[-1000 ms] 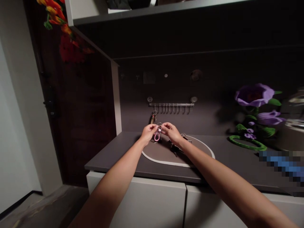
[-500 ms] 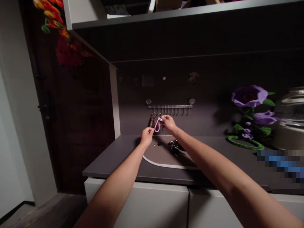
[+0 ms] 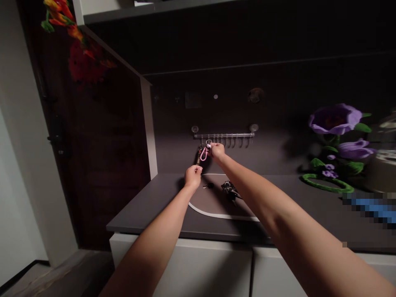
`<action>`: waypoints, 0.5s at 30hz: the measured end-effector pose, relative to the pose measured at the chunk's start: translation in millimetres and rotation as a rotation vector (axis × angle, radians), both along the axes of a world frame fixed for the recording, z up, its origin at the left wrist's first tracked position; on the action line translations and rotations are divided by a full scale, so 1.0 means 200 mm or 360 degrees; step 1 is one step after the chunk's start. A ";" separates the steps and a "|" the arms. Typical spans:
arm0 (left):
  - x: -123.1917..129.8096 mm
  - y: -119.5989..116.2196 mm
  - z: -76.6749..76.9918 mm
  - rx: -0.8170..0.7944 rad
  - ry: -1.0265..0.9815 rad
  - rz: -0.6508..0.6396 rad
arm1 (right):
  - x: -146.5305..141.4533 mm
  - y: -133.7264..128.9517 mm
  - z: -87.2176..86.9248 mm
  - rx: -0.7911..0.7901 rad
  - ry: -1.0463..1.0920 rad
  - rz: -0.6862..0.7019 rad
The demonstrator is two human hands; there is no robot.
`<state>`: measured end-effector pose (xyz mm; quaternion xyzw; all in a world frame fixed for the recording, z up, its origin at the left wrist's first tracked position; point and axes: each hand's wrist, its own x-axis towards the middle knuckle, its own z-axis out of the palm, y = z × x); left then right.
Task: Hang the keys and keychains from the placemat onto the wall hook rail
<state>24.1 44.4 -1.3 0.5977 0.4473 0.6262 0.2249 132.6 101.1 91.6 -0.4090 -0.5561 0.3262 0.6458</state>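
Note:
My right hand (image 3: 218,151) is closed on a key ring with a pink loop strap (image 3: 203,154), held up by the hook rail (image 3: 229,135). Its metal ring (image 3: 209,142) stands upright just under the rail; I cannot tell whether it is on a hook. A brown patterned keychain (image 3: 198,156) hangs beside it at the rail's left end. Below, my left hand (image 3: 192,176) has thumb and fingers pinched at the lower end of that keychain. What lies inside the pinch is too small to make out.
A mat (image 3: 213,206) with a white edge lies on the dark counter (image 3: 139,210). On it are a bunch of keys (image 3: 230,192) and a smaller key set (image 3: 208,186). Purple felt flowers (image 3: 335,119) stand at the right. Overhead is a cabinet (image 3: 216,37).
My right hand has lifted the pink-strapped key ring slightly towards the rail. My left hand has come away from the pink strap and sits lower. The view has shifted a little.

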 end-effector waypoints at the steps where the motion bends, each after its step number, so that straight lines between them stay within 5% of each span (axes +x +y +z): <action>1: 0.00 0.00 0.00 -0.0002 0.0014 0.0007 | -0.01 0.01 0.00 -0.0063 0.0116 -0.0016; 4: 0.00 0.00 0.00 0.0000 0.0049 0.0038 | -0.03 0.03 0.00 -0.0223 0.0422 -0.0048; 15: 0.00 -0.01 0.00 -0.0015 0.0122 0.0077 | -0.02 0.04 -0.06 -0.0247 0.0412 -0.0076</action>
